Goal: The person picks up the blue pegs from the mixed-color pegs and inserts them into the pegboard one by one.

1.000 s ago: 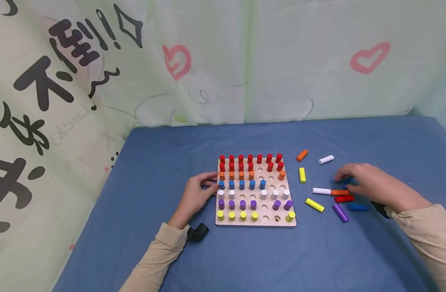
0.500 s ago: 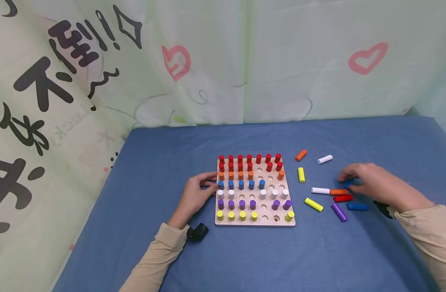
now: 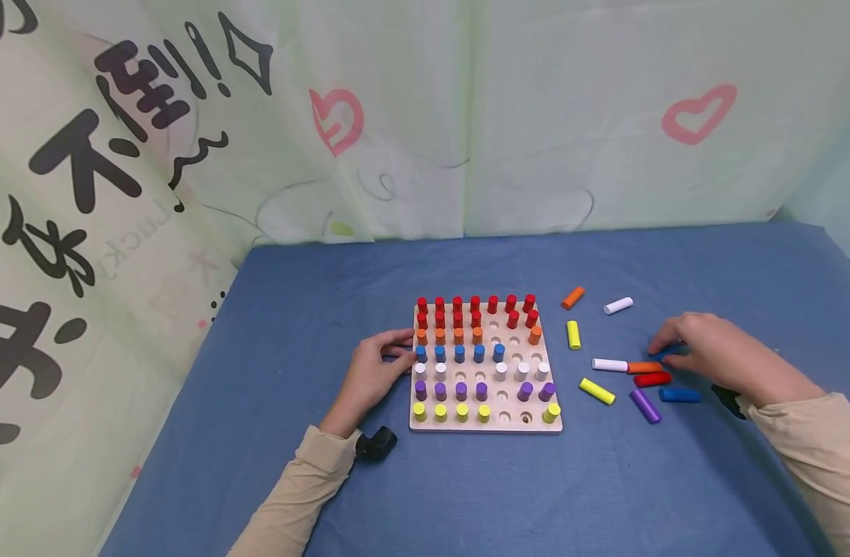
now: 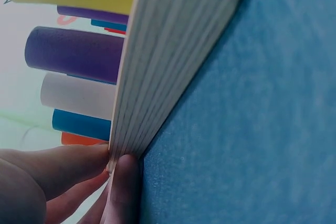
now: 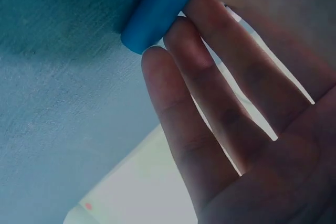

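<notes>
A wooden pegboard point(image 3: 425, 424) bears rows of red, orange, blue, white, purple and yellow pegs, with several bare holes towards its right side. My left hand point(image 3: 377, 370) holds the board's left edge near the blue and orange rows. Its fingertips point(image 4: 125, 174) press at that edge in the left wrist view, close to the tablecloth. To the right of the board, my right hand point(image 3: 713, 352) pinches a blue peg point(image 5: 157, 14) lying on its side at the cloth. In the head view the hand hides part of this peg.
Loose pegs lie right of the board: an orange peg point(image 3: 573, 298), a white peg point(image 3: 618, 305), a yellow peg point(image 3: 574, 335), a red peg point(image 3: 652, 379), a purple peg point(image 3: 645, 405), another blue peg point(image 3: 680, 395) and others. A printed curtain point(image 3: 536, 178) hangs behind the blue tablecloth point(image 3: 313, 302).
My right hand has shifted slightly right, its fingers lower round the blue peg. The left hand stays at the board's edge, and the view has drifted a little.
</notes>
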